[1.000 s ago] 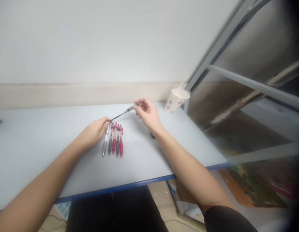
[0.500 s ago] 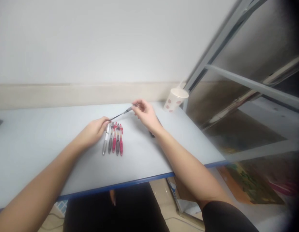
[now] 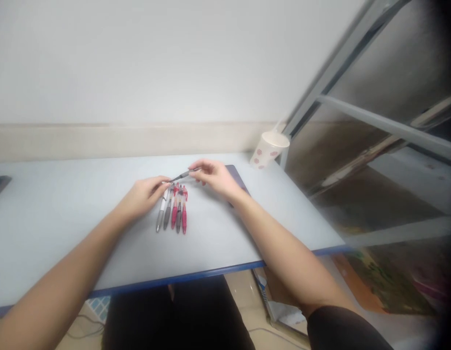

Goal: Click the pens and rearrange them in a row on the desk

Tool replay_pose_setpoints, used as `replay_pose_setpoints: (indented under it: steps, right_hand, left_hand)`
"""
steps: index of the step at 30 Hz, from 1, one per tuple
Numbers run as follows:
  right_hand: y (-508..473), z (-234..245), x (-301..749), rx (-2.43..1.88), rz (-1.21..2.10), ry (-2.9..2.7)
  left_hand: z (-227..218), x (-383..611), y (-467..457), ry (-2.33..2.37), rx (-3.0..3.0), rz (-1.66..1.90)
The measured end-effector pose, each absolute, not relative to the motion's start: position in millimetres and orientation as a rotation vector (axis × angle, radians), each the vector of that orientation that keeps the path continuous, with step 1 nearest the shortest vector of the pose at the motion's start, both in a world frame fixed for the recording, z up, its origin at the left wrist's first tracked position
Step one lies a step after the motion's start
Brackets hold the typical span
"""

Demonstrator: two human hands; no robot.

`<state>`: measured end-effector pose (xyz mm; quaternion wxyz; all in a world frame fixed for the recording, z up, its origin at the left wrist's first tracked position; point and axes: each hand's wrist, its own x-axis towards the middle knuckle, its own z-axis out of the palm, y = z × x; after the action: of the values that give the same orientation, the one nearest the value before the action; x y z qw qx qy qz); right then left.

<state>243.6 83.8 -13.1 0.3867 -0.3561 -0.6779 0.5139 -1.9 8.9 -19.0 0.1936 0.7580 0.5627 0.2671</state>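
Observation:
A thin dark pen refill or slim pen (image 3: 184,174) with a grey metal section lies between my two hands, slightly above the table. My left hand (image 3: 145,195) pinches its near end, and my right hand (image 3: 214,178) holds its far end in the fingertips. Just below it, a tight row of several retractable pens (image 3: 173,211) with red and grey grips lies on the table. My left fingertips are right over the row's top ends.
The pale grey table (image 3: 76,233) has a blue front edge. A white paper cup (image 3: 269,150) with red flower marks stands at the back corner. A dark flat tablet or pad (image 3: 238,177) lies under my right hand. Grey metal shelf bars (image 3: 360,87) rise at the right.
My right hand has moved left and down toward the row of pens, closer to my left hand. The thin pen now lies flatter, and more of the dark pad shows.

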Motion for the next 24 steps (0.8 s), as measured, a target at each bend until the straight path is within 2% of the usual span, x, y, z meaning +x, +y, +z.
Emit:
replay_pose_setpoints:
  steps: [4,11,24]
  right_hand:
    - [85.8,-17.4,241.6,-0.866,1.354,-1.776]
    - [76.9,-16.6,241.0,-1.055,1.144,-1.997]
    - [71.1,-7.4,244.0,-0.899,1.122,-2.141]
  left_hand:
    - [-23.5,-3.4,9.5,1.562,2.187,0.815]
    - [-27.3,-10.5,12.6,1.496,2.362,0.897]
    - [-27.9,-17.3,11.1,1.507,2.414,0.932]
